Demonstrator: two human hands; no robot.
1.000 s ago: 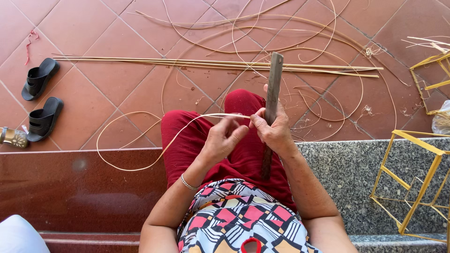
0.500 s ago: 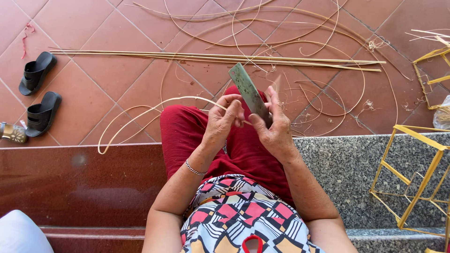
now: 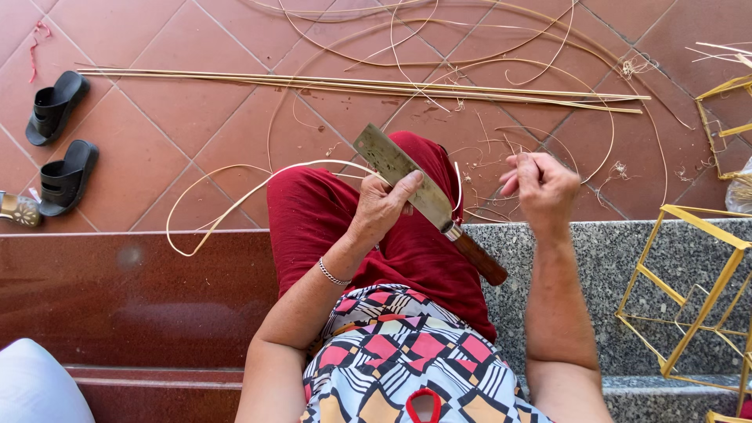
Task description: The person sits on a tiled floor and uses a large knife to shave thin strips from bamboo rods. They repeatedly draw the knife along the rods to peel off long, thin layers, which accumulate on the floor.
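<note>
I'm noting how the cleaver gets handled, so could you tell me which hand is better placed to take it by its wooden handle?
Probably the right hand: it hangs free just above the wooden handle, pinching only a thin strand, while the left hand already presses on the cleaver blade.

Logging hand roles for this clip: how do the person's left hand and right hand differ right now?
The left hand rests on the red-trousered lap, pressing the flat blade of the cleaver with a thin bamboo strip running out to its left; the right hand is raised beside the knee, off the knife. The left hand lies fairly flat, the right is curled, fingertips pinched. Only the left wrist has a bracelet. Both are bare.
</note>
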